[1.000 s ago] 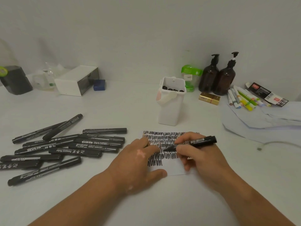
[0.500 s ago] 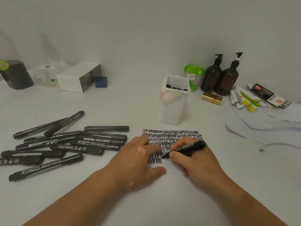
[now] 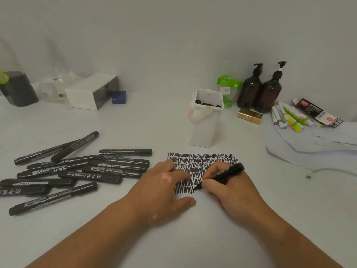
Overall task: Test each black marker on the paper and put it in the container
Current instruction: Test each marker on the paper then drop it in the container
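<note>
Grips a black marker point(image 3: 224, 174) in the right hand point(image 3: 229, 188), with fingers and thumb curled tight round it near the tip. Slants the marker up and to the right, back end in the air, tip down on the paper point(image 3: 202, 158) at the end of the lowest row of squiggles. Lays the left hand point(image 3: 164, 188) flat on the left part of the paper, fingers straight, thumb out to the side, holding nothing. Sits with both hands close together but not touching. Across the top of the paper, many rows of black squiggles. Just behind the paper, a tall white container point(image 3: 205, 128) standing upright on the tabletop point(image 3: 135, 122), with the round black ends of other markers point(image 3: 207, 103) poking up inside. On the left, a messy pile of black markers point(image 3: 87, 169) lying flat, some crossing over others, well apart from the container. At the back right, two brown pump bottles point(image 3: 258, 89) side by side, a small gold box point(image 3: 249, 116) just in front, and a bunch of coloured pens point(image 3: 289, 117) next to them. At the back left, a white box point(image 3: 90, 91) with a small blue block point(image 3: 118, 97) beside it.
</note>
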{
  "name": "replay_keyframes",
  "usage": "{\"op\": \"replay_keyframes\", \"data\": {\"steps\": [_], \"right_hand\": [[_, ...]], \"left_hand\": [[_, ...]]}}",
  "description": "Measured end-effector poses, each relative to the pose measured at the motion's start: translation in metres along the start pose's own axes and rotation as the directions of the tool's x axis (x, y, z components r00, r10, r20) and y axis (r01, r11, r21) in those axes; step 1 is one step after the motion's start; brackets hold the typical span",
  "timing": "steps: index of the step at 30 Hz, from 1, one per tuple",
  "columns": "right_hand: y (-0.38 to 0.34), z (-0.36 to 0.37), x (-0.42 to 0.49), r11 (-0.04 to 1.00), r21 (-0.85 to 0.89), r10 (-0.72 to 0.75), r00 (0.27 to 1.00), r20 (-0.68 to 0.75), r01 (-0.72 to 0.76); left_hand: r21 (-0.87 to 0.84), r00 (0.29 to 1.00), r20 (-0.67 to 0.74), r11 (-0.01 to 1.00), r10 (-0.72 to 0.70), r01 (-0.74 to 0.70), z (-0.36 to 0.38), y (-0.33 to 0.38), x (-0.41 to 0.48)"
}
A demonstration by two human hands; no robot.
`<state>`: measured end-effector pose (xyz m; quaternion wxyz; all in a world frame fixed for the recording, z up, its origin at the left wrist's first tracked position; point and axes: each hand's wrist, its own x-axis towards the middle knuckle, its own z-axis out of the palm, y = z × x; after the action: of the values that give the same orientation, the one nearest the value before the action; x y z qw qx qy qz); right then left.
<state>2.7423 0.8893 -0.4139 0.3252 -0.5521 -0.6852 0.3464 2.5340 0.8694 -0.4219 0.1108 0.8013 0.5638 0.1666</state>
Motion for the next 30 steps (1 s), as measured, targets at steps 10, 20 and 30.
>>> {"op": "replay_keyframes", "data": {"steps": [10, 20, 30], "right_hand": [[0.001, 0.0, 0.001, 0.999, 0.017, 0.039, 0.999, -0.025, -0.039], [-0.002, -0.004, 0.002, 0.961, 0.27, 0.071, 0.996, -0.062, -0.052], [-0.001, -0.024, 0.006, 0.806, 0.592, 0.017, 0.997, -0.074, 0.03]], "left_hand": [[-0.015, 1.0, 0.016, 1.0, 0.0, 0.001, -0.001, 0.0, -0.001], [-0.061, 1.0, -0.011, 0.998, 0.014, -0.014, -0.004, 0.0, -0.002], [-0.725, 0.979, -0.127, 0.689, -0.159, 0.018, -0.016, -0.005, 0.002]]}}
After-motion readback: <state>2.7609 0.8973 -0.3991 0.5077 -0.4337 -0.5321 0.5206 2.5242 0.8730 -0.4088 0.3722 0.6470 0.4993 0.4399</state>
